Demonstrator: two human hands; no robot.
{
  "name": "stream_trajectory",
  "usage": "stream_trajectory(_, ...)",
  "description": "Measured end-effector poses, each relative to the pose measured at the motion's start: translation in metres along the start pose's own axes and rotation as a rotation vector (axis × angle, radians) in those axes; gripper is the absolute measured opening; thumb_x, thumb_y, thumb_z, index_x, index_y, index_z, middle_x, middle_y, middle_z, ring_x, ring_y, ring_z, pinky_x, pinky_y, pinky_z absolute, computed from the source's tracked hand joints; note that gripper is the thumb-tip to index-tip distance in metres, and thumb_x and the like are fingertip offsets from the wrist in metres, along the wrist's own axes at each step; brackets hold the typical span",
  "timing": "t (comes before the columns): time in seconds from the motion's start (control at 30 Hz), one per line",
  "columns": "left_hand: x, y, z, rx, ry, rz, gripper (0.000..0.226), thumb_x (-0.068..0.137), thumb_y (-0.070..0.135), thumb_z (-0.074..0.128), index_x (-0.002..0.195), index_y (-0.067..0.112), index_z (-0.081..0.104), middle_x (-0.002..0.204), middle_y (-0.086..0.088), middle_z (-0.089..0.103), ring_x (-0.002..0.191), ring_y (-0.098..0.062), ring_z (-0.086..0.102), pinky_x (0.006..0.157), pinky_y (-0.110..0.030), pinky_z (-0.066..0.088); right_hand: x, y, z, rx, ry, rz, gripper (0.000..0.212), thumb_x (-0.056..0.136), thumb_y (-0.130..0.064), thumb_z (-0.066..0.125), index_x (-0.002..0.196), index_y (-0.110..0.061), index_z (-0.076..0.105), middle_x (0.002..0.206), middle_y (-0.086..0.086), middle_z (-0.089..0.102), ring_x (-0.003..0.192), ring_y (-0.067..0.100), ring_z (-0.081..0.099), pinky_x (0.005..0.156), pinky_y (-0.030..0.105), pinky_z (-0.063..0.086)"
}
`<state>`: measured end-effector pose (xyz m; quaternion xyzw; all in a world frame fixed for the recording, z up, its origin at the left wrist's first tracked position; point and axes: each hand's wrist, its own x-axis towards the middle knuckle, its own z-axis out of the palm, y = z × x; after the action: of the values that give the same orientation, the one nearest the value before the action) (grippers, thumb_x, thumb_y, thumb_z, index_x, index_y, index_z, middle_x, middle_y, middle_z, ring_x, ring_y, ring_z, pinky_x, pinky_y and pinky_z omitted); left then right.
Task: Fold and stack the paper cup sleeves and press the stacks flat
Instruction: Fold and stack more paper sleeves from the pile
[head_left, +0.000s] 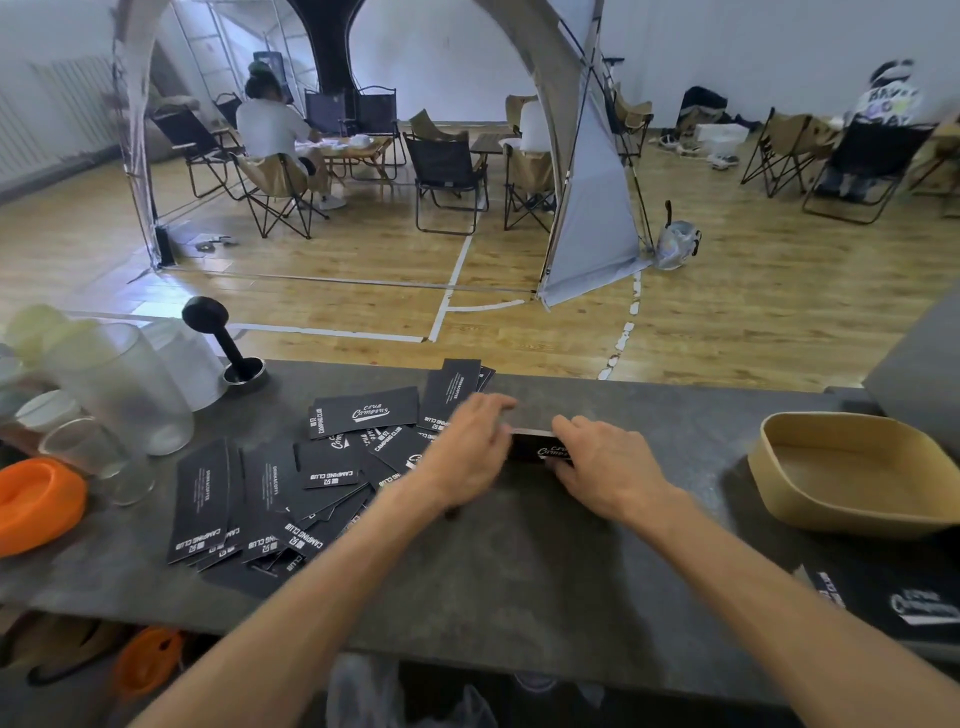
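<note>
Several flat black paper cup sleeves (291, 483) with white "Camping Club" print lie scattered across the left-middle of the dark counter (519, 561). Between my hands stands a small stack of black sleeves (537, 448) on its edge. My left hand (470, 454) holds its left end with curled fingers. My right hand (602, 465) grips its right end, fingers over the top. Another small pile of sleeves (457, 392) lies near the counter's far edge. More black sleeves (904, 603) lie at the right front.
A tan shallow tray (831, 467) sits at the right. Frosted plastic cups (124, 384), a glass (88, 452), an orange lid (36, 499) and a black tamper (228, 338) crowd the left. Beyond the counter: wooden floor, folding chairs, a tent and seated people.
</note>
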<state>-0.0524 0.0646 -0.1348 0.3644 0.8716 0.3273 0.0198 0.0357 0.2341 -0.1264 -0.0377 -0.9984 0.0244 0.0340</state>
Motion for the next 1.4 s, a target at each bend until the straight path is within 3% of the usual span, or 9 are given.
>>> stream_trajectory(0.23,0.002,-0.112,-0.093,0.400,-0.107,-0.418,0.048,0.088,0.025,0.066,0.132,0.011,0.054,0.133,-0.014,0.054,0.124,-0.031,0.049,0.108,-0.042,0.038,0.001,0.001,-0.001,0.040,0.000,0.011,0.027,0.098,-0.045,0.046,0.112,-0.022,0.046,0.109,0.000,0.056,0.106,0.025,0.057,0.073,0.038,0.044)
stream_trajectory(0.37,-0.008,-0.138,-0.120,0.457,-0.208,-0.526,0.050,0.080,0.041,0.076,0.116,0.009,0.062,0.117,-0.016,0.063,0.106,-0.032,0.057,0.090,-0.038,0.047,0.001,0.002,-0.001,0.046,-0.006,0.011,0.027,0.099,-0.045,0.045,0.112,-0.022,0.045,0.109,0.000,0.055,0.105,0.024,0.056,0.071,0.037,0.041)
stream_trajectory(0.6,-0.018,-0.126,-0.127,0.304,0.043,-0.542,0.040,0.073,0.022,0.083,0.098,0.013,0.053,0.101,-0.008,0.059,0.094,-0.028,0.056,0.081,-0.039,0.046,0.003,0.003,-0.003,0.050,-0.017,0.004,0.027,0.099,-0.046,0.046,0.111,-0.022,0.044,0.108,-0.001,0.056,0.104,0.024,0.056,0.070,0.035,0.039)
stream_trajectory(0.67,-0.021,-0.116,-0.134,0.138,0.127,-0.495,0.021,0.084,0.005,0.069,0.092,0.016,0.053,0.094,-0.010,0.064,0.089,-0.029,0.061,0.077,-0.038,0.047,0.003,0.003,-0.003,0.053,-0.016,0.005,0.026,0.099,-0.046,0.046,0.111,-0.022,0.044,0.108,0.000,0.056,0.103,0.024,0.057,0.070,0.035,0.040)
stream_trajectory(0.83,-0.030,-0.069,-0.140,-0.355,0.099,-0.322,0.023,0.088,-0.011,0.060,0.088,0.012,0.059,0.091,-0.019,0.068,0.079,-0.022,0.062,0.082,-0.038,0.047,0.004,0.004,-0.003,0.056,-0.018,0.009,0.026,0.098,-0.046,0.047,0.110,-0.023,0.044,0.107,-0.001,0.056,0.103,0.023,0.057,0.070,0.034,0.039)
stream_trajectory(0.93,-0.029,-0.047,-0.106,-0.338,0.009,-0.255,0.025,0.087,-0.011,0.060,0.088,0.014,0.060,0.086,-0.010,0.071,0.075,-0.017,0.064,0.080,-0.034,0.049,0.004,0.005,-0.003,0.051,-0.024,0.009,0.026,0.098,-0.046,0.047,0.111,-0.023,0.044,0.108,-0.001,0.056,0.104,0.023,0.057,0.070,0.035,0.040)
stream_trajectory(1.03,-0.027,-0.028,-0.061,-0.150,0.123,-0.219,0.027,0.087,-0.005,0.060,0.085,0.022,0.061,0.082,0.007,0.069,0.074,-0.002,0.060,0.073,-0.014,0.044,0.004,0.004,-0.004,0.051,-0.034,0.002,0.025,0.098,-0.045,0.047,0.110,-0.023,0.044,0.108,-0.001,0.056,0.105,0.023,0.056,0.071,0.035,0.040)
stream_trajectory(1.17,-0.028,-0.010,-0.018,-0.126,0.253,-0.180,0.019,0.091,0.001,0.053,0.092,0.020,0.057,0.080,0.008,0.064,0.076,-0.013,0.059,0.074,-0.031,0.048,0.003,0.004,-0.006,0.072,-0.048,0.002,0.022,0.091,-0.042,0.050,0.102,-0.024,0.043,0.102,-0.003,0.054,0.102,0.022,0.056,0.070,0.034,0.041)
stream_trajectory(1.4,-0.029,0.017,0.032,-0.169,0.230,-0.130,0.049,0.094,0.000,0.048,0.140,0.017,0.041,0.143,0.002,0.044,0.128,-0.012,0.042,0.103,-0.021,0.032,0.003,0.003,-0.005,0.090,-0.031,0.022,0.022,0.096,-0.048,0.043,0.098,-0.026,0.043,0.103,-0.002,0.057,0.102,0.022,0.057,0.072,0.036,0.041)
